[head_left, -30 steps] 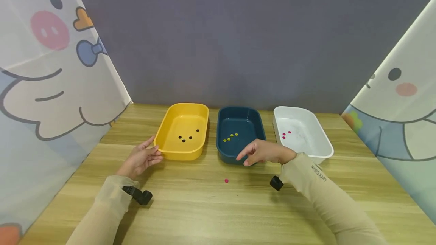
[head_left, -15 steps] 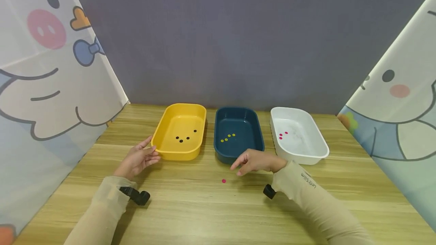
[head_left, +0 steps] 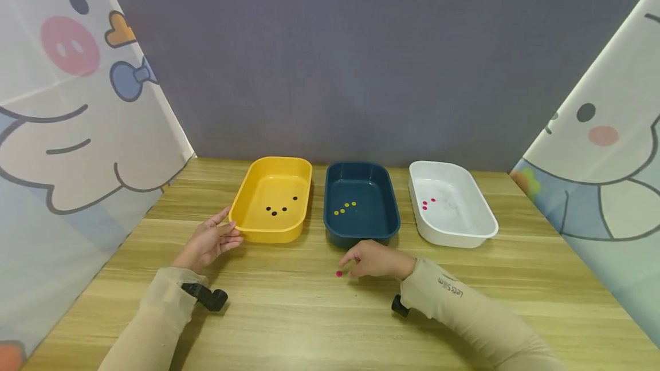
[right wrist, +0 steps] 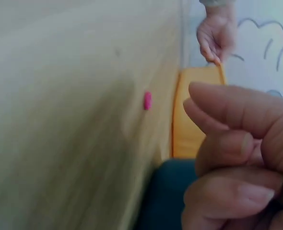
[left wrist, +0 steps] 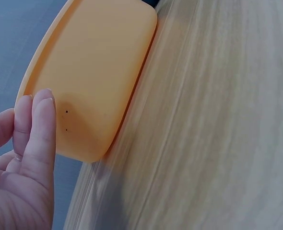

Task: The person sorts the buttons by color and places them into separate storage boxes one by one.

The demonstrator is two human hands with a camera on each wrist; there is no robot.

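Observation:
In the head view my left hand (head_left: 208, 243) holds the near left corner of the yellow tray (head_left: 270, 235); the left wrist view shows its fingers along the tray's outer wall. A small round pink disc (head_left: 338, 273), like a button, lies on the table in front of the dark blue tray (head_left: 361, 239). My right hand (head_left: 378, 260) hovers beside this disc, index finger and thumb pointing at it with a small gap between them. The right wrist view shows the pink disc (right wrist: 147, 100) apart from the fingertips, the other fingers bent and holding nothing.
Several black discs (head_left: 274, 213) lie in the yellow tray, several yellow discs (head_left: 342, 210) in the dark blue one. A white tray (head_left: 456, 239) at the right holds three pink discs (head_left: 425, 208). A grey wall (head_left: 330, 62) stands behind the wooden table (head_left: 289, 325).
My right hand has come down and left from the dark blue tray's near edge to the pink disc. The left hand keeps its place at the yellow tray; the view shifted slightly.

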